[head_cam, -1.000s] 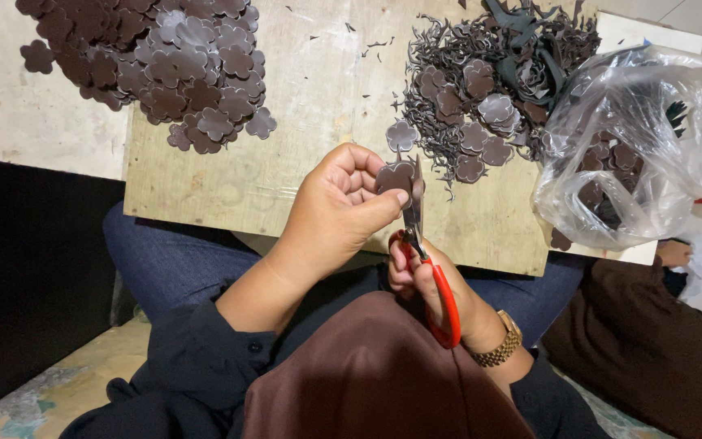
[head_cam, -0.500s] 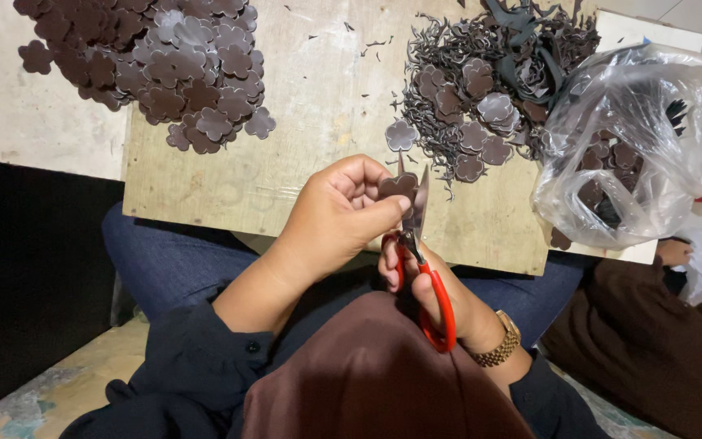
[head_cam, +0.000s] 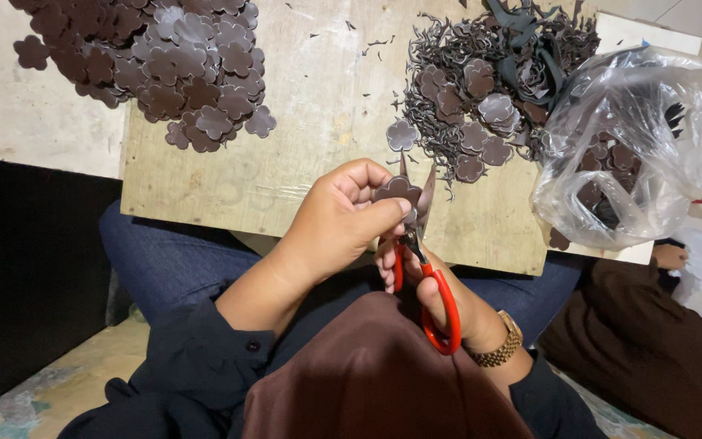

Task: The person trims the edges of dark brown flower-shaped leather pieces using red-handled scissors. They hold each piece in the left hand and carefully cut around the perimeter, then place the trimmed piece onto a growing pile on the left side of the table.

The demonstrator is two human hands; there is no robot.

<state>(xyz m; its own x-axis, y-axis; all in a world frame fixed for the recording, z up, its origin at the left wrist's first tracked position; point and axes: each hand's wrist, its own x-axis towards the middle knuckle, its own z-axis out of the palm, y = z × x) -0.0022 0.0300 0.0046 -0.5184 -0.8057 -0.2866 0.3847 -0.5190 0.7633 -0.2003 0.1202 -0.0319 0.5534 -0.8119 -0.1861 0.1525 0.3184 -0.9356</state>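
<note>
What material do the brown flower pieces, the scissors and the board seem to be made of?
Flower piece in the left hand: probably leather or leatherette, matte brown, thin, flat. Scissors in the right hand: shiny metal blades, glossy red plastic-looking handles. Board: pale plywood-like wood, scratched, unfinished.

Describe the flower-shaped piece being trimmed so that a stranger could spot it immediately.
Start at the wooden board on the lap, then drop to its near edge. There the left hand pinches one brown flower piece against red-handled scissors. Unlike the piled pieces, it is held up alone.
</note>
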